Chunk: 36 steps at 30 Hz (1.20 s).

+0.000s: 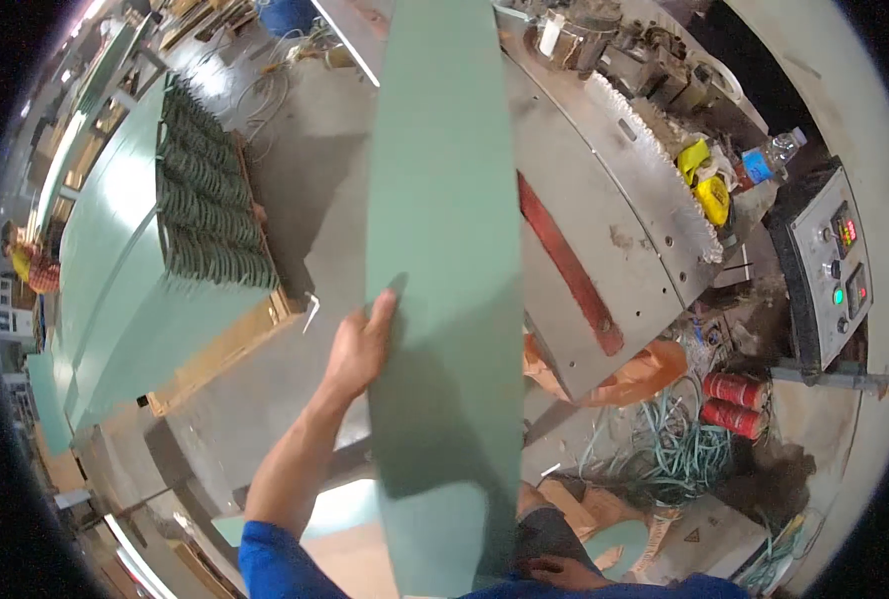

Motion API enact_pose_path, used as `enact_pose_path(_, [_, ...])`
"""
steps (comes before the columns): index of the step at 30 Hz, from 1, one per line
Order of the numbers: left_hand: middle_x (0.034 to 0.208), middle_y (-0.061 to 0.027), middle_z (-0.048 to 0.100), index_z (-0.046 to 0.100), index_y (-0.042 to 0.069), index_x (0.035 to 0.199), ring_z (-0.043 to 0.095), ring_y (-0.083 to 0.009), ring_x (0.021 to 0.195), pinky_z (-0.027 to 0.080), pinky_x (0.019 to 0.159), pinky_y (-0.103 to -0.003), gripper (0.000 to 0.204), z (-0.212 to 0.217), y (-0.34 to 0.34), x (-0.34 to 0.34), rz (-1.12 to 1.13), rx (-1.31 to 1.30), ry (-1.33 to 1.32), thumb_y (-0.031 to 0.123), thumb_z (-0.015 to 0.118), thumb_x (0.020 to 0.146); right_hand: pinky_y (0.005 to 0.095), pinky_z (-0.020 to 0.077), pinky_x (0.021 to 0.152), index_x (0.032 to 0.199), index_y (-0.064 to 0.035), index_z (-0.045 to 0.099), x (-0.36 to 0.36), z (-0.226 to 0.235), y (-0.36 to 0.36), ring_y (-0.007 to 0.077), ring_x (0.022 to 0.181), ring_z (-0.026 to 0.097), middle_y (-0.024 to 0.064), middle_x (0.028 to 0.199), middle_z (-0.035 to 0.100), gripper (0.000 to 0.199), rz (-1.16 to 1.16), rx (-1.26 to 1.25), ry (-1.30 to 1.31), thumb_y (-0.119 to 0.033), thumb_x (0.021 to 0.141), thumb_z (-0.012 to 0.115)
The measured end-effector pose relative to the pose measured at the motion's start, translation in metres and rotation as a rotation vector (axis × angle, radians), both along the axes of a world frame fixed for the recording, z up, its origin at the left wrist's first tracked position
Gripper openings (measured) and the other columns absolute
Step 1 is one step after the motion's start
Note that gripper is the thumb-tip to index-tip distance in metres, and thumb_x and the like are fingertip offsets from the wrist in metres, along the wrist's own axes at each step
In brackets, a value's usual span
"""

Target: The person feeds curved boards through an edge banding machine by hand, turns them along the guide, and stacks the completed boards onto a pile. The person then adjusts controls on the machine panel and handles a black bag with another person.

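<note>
workshop floor, concrete, metal machine table (604, 250) at 2 o'clock. long green board (444, 260) runs 12 to 6 through centre. left hand (359, 344) grips board's left edge, thumb on face. right hand (564, 571) at 5 o'clock under board's lower end, grip unclear. green panel stack (115, 260) at 9 o'clock.

A long, flat, pale green board (444, 250) with a smooth matte face is held lengthwise, running from the top of the view down to its lower edge. Its sides appear bowed outward, widest near the middle. The left edge is gripped at about mid-length, the thumb laid across the face. The near end is supported from below at the bottom of the view. A dark shadow is cast across the lower half of the face.
</note>
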<state>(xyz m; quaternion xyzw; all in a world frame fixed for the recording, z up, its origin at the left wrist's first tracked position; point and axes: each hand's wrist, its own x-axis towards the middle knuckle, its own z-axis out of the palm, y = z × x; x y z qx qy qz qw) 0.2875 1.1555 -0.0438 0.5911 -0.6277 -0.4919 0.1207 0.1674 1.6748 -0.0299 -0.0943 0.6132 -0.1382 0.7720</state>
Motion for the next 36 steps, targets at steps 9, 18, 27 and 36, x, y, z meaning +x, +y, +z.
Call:
enact_pose_path(9, [0.081, -0.0149, 0.06, 0.058, -0.019, 0.109, 0.055, -0.0199, 0.074, 0.047, 0.068, -0.037, 0.092, 0.023, 0.018, -0.096, 0.095, 0.163, -0.005, 0.07, 0.04, 0.091, 0.0384, 0.0516, 0.078, 0.109, -0.0056, 0.059, -0.002, 0.007, 0.071, 0.0245, 0.089, 0.062, 0.0141, 0.098, 0.065, 0.03, -0.686, 0.167, 0.315, -0.024, 0.088, 0.071])
enact_pose_path(18, [0.127, -0.0313, 0.056, 0.046, -0.009, 0.134, 0.05, -0.0397, 0.127, 0.039, 0.104, -0.042, 0.09, -0.011, -0.033, -0.126, 0.048, 0.21, 0.018, 0.069, 0.04, 0.09, 0.042, 0.0431, 0.086, 0.103, -0.0093, 0.064, -0.039, -0.044, 0.046, 0.0293, 0.098, 0.055, 0.0172, 0.109, 0.057, 0.024, -1.381, 0.044, 0.349, -0.025, 0.086, 0.069])
enact_pose_path(27, [0.159, -0.0124, 0.018, 0.022, 0.017, 0.153, 0.014, -0.0285, 0.148, 0.015, 0.117, -0.056, 0.095, 0.045, -0.119, -0.099, -0.791, -0.681, -0.208, 0.066, 0.06, 0.081, 0.0344, 0.0463, 0.047, 0.094, -0.0045, 0.05, -0.051, -0.009, -0.055, 0.0193, 0.057, 0.055, 0.0085, 0.069, 0.054, 0.024, -1.351, 0.085, 0.98, -0.004, 0.081, 0.069])
enact_pose_path(36, [0.154, 0.01, 0.032, 0.039, 0.034, 0.145, 0.027, -0.0152, 0.144, 0.024, 0.117, -0.05, 0.063, 0.032, -0.261, -0.155, -1.398, -1.064, -0.218, 0.047, 0.06, 0.087, 0.0319, 0.0461, 0.06, 0.084, -0.0016, 0.056, -0.098, -0.066, -0.051, 0.0172, 0.069, 0.055, 0.0054, 0.075, 0.055, 0.026, -1.274, -0.24, 1.149, -0.005, 0.072, 0.079])
